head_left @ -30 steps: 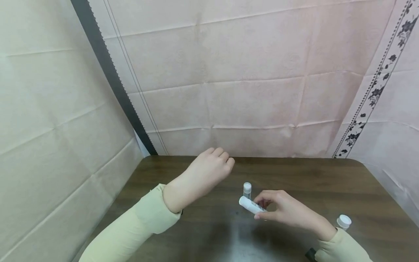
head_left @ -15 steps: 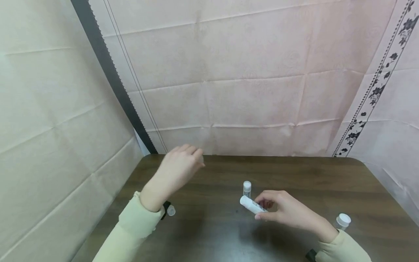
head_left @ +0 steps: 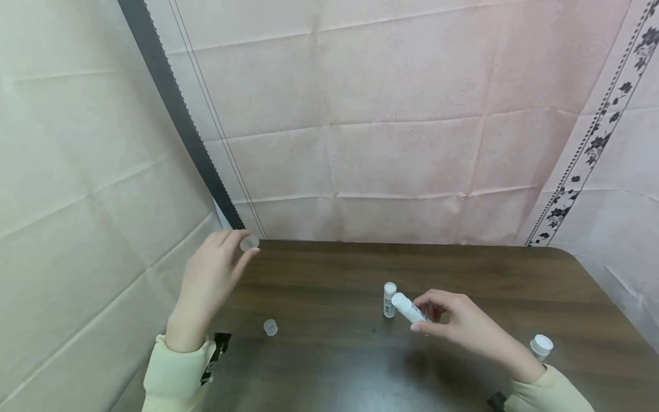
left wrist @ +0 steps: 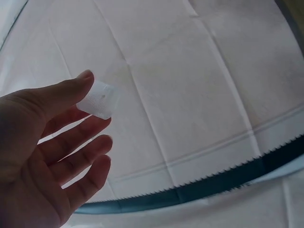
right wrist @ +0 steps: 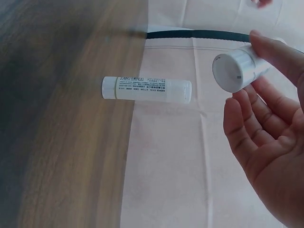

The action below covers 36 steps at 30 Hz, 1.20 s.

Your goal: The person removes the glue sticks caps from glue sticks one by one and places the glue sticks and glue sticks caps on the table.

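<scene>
My left hand (head_left: 210,280) is raised over the far left of the table, pinching a small translucent cap (head_left: 249,243) between thumb and forefinger. In the left wrist view the ridged cap (left wrist: 100,99) shows at the fingertips, the other fingers loosely bent. My right hand (head_left: 458,315) holds a white lip balm tube (head_left: 409,309) tilted above the table, thumb on one side and fingers on the other. Its round end (right wrist: 229,73) faces the right wrist camera. Just left of that tube stands a second, labelled lip balm tube (head_left: 389,301), upright on the wood.
Another translucent cap (head_left: 270,327) lies on the brown table (head_left: 329,343) at left. A white-topped tube (head_left: 540,346) stands near my right sleeve, which partly hides it. Pale cloth (head_left: 386,143) hangs behind the table and along its sides.
My left hand has swung left and turned, bringing the pinched cap into sight and uncovering the cap on the table. The right hand's tube has shifted slightly up and right.
</scene>
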Each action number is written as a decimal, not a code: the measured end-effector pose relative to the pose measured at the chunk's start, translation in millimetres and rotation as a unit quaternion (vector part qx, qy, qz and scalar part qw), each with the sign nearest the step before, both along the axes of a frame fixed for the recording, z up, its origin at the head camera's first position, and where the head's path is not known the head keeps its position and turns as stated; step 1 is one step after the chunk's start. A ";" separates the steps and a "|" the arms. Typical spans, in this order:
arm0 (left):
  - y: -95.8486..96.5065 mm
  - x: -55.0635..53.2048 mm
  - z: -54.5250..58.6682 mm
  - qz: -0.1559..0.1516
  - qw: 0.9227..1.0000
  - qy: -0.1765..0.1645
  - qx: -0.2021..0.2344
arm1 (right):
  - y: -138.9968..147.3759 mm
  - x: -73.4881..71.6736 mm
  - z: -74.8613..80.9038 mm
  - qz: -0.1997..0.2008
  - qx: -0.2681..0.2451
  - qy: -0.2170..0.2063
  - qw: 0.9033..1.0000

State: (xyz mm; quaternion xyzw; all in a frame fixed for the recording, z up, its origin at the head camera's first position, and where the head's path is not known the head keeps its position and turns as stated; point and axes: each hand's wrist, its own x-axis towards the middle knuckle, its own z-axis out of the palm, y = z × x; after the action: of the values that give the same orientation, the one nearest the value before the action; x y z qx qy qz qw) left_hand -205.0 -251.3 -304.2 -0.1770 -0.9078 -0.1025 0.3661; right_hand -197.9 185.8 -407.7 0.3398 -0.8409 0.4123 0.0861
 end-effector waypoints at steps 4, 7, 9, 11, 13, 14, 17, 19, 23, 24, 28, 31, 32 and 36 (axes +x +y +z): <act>-10.4 6.1 -7.3 0.009 1.000 -0.013 0.013 | 3.9 1.2 -1.4 -0.028 0.006 -0.003 1.000; -17.2 9.8 -15.0 0.022 0.999 -0.026 0.004 | 8.3 4.4 -4.1 -0.035 0.002 0.000 0.999; -22.0 10.9 -21.5 0.026 0.999 -0.028 -0.005 | 12.9 7.9 -6.0 -0.039 -0.002 0.004 0.999; -28.1 12.1 -29.3 0.028 0.999 -0.026 -0.013 | 18.0 12.0 -7.4 -0.042 -0.006 0.006 0.999; -35.1 13.2 -38.6 0.029 0.999 -0.019 -0.016 | 22.7 15.6 -8.6 -0.048 -0.008 0.009 0.999; -38.3 14.3 -43.3 0.032 0.999 -0.021 -0.014 | 24.6 17.2 -9.1 -0.054 -0.007 0.006 0.999; -47.4 17.9 -58.4 0.046 0.998 -0.045 0.000 | 28.7 21.7 -9.7 -0.060 -0.010 0.008 0.998; -53.3 19.9 -69.2 0.055 0.995 -0.082 0.015 | 29.9 24.1 -9.7 -0.057 -0.015 0.010 0.998; -66.2 22.1 -92.4 0.053 0.981 -0.178 0.053 | 29.8 27.3 -9.8 -0.045 -0.028 0.010 0.999; -69.5 22.3 -98.5 0.051 0.976 -0.202 0.061 | 29.4 27.7 -10.0 -0.042 -0.030 0.012 0.999; -79.4 22.2 -119.1 0.047 0.953 -0.288 0.083 | 28.9 29.0 -10.9 -0.037 -0.038 0.016 0.998; -83.7 22.1 -129.6 0.042 0.933 -0.342 0.100 | 29.0 29.6 -11.7 -0.035 -0.040 0.012 0.998; -84.7 22.1 -132.2 0.038 0.928 -0.356 0.105 | 29.0 29.8 -12.0 -0.035 -0.041 0.010 0.998; -85.7 20.9 -138.3 0.026 0.912 -0.392 0.119 | 29.8 30.5 -12.7 -0.037 -0.040 0.009 0.998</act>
State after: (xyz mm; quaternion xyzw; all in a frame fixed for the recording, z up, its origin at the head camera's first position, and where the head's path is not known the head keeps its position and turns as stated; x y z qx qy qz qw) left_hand -184.1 -337.0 -442.4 -0.0544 -0.9637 -0.2614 0.0012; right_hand -167.4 215.6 -420.4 0.3080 -0.8349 0.4395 0.1224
